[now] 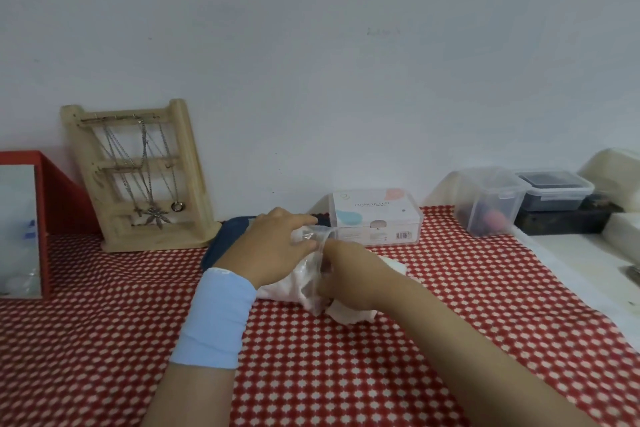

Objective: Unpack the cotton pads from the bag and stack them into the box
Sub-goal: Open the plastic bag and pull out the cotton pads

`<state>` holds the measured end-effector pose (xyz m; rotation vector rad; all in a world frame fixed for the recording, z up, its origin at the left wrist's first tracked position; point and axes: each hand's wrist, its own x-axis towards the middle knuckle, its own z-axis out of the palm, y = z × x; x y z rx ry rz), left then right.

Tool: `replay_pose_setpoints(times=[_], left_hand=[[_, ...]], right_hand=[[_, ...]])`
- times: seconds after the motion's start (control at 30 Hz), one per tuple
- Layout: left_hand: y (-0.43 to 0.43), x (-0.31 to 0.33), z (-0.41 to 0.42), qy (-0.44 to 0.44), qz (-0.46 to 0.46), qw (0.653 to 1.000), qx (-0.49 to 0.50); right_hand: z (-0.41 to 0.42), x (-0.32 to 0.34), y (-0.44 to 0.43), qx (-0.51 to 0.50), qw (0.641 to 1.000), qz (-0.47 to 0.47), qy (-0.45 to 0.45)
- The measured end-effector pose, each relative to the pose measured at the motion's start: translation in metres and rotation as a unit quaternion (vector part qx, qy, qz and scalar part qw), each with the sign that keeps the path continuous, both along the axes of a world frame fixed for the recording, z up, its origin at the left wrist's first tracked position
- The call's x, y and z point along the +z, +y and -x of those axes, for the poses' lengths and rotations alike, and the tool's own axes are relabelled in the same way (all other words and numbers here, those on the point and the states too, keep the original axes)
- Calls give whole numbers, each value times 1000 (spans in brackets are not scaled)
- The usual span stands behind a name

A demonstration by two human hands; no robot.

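Observation:
A clear plastic bag (313, 274) full of white cotton pads (280, 288) lies on the red patterned tablecloth in the middle. My left hand (273, 246), with a light blue wristband, pinches the bag's open top edge. My right hand (346, 277) is pushed against the bag's mouth, its fingers curled around pads; a few pads (349, 314) stick out beneath it. Just behind stands the clear lidded box (375, 218) labelled as cosmetic puffs, its lid closed.
A wooden jewellery stand (145, 177) with necklaces leans at the back left, beside a red box (52, 204). A dark blue tray (225, 239) lies behind my left hand. Clear plastic containers (491, 201) and a dark-filled container (554, 189) stand at the back right.

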<state>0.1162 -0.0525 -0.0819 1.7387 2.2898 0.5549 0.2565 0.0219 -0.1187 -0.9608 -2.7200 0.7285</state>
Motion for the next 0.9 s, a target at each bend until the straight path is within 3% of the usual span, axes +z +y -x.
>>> replay_pose_setpoints(times=[0.07,0.2,0.3,0.43,0.57,0.63,0.7,0.77,0.83,0.9], left_hand=[[0,2,0,-35,5,999,-13],[-5,8,3,-93,37,995,2],[-9,7,8,-75,55,996,2],[-10,4,11,-32,35,999,8],[-8,7,8,-60,-14,998,20],[-6,6,13,-12,-39,995,87],[-6,2,18,18,-20,988,150],[-5,-2,18,-8,12,988,153],[-3,-4,13,-29,2,991,132],[-1,-4,9,-10,-37,992,122]], right_hand=[[5,-2,0,-24,998,-55,11],[-1,2,5,-39,997,-17,60],[-19,21,12,-31,996,-49,61],[-43,41,27,-55,987,-141,-47],[-55,44,30,-11,987,-34,-156],[-59,54,28,-20,991,-21,-132],[-59,63,25,-56,990,-103,-73],[-52,63,18,-64,987,-149,10],[-41,56,8,-21,992,-116,51],[-34,49,2,1,997,-78,24]])
